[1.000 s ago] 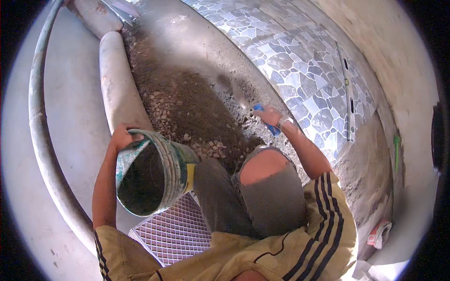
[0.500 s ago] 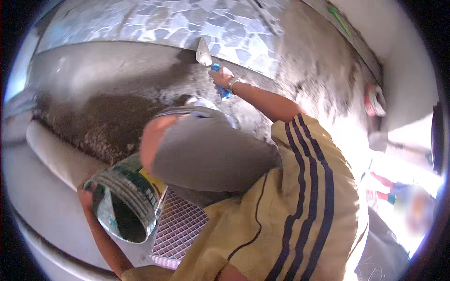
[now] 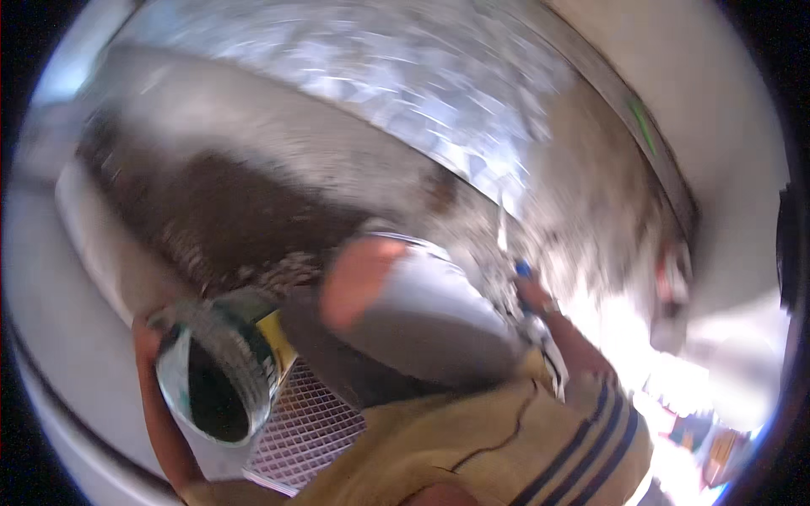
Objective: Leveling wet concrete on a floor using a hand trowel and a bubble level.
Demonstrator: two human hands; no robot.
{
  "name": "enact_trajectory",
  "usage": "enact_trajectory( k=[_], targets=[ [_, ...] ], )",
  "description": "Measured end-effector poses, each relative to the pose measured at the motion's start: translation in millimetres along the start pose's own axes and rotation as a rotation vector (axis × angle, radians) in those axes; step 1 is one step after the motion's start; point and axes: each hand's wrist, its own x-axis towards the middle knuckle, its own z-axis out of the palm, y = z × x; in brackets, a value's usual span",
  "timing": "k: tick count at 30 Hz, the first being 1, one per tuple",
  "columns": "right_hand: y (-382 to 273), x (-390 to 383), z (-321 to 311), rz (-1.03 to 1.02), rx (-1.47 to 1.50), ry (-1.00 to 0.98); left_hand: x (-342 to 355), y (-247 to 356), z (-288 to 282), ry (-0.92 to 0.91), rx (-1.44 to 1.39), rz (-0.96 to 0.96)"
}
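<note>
Trowel (image 3: 502, 229) pulled back; right fingers (image 3: 531, 293) wrap blue handle (image 3: 523, 268).

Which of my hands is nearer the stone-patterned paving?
Right. The right hand, around the blue-handled trowel, is just short of the paving's near edge; the left hand is much farther off at lower left, gripping the bucket's rim.
</note>
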Motion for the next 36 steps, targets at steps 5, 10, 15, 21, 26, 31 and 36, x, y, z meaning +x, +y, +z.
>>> enact_trajectory(
  k=[5,10,15,21,26,31,36],
  targets=[
    [-192.6,12.0,-7.7,-0.209,0.151,-0.047,-11.5,9.0,-0.2,0.023,0.145,0.03],
    [-288.4,68.0,-8.8,-0.447,-0.396,0.015,-9.9,7.2,-6.9,-0.067,0.168,-0.037],
    [-350.5,23.7,-23.8,-0.244,-0.406,-0.13,-8.7,4.7,-12.2,-0.143,0.29,-0.202],
    [-289.5,-38.7,-72.8,-0.256,-0.754,-0.16,-49.6,25.1,10.7,0.178,0.453,-0.392],
    [-148.1,-117.1,-144.9,0.017,-0.745,-0.37,-192.2,108.9,59.5,0.455,0.248,-0.66],
    [-125.0,-193.6,-222.8,-0.213,-1.039,-0.55,-436.0,133.4,157.5,-0.892,-0.549,-0.577],
    [-246.5,-145.5,-189.6,0.333,-0.592,-0.309,-407.0,170.3,156.4,-0.639,-0.835,-0.624]
  ],
)
